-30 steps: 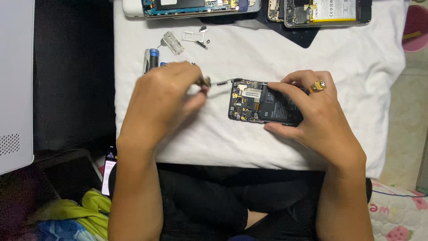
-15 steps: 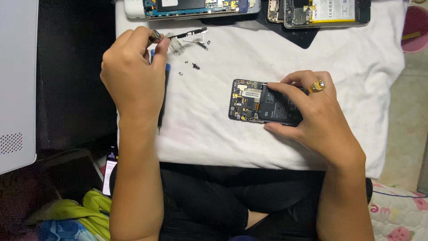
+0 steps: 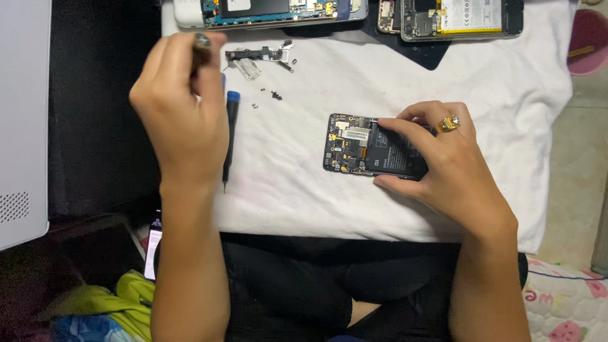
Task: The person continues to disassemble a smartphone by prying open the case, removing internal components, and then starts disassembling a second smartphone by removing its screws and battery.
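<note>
**Opened phone held flat on the white cloth, left hand up at the loose parts**

The right hand (image 3: 443, 161), with a gold ring (image 3: 448, 123) on one finger, lies over the opened phone (image 3: 370, 144); its grip pinches the phone's right half between the fingers on the top edge and the thumb on the bottom edge. The phone rests flat on the white cloth (image 3: 506, 82) near the middle of the desk, its circuit board end bare toward the left.

The left hand (image 3: 180, 114) is raised over the cloth's upper left corner, well apart from the phone. Its grip is closed around a thin tool with a metal tip (image 3: 202, 42) that pokes out above the fingers; what kind of tool it is cannot be told. Just beside that hand lies a blue-capped screwdriver (image 3: 230, 136), pointing down the cloth. Near the tool tip sit a small dark bracket (image 3: 256, 54) and a few tiny screws (image 3: 276, 95). Two more dismantled phones (image 3: 272, 9) lie along the top edge of the cloth
</note>
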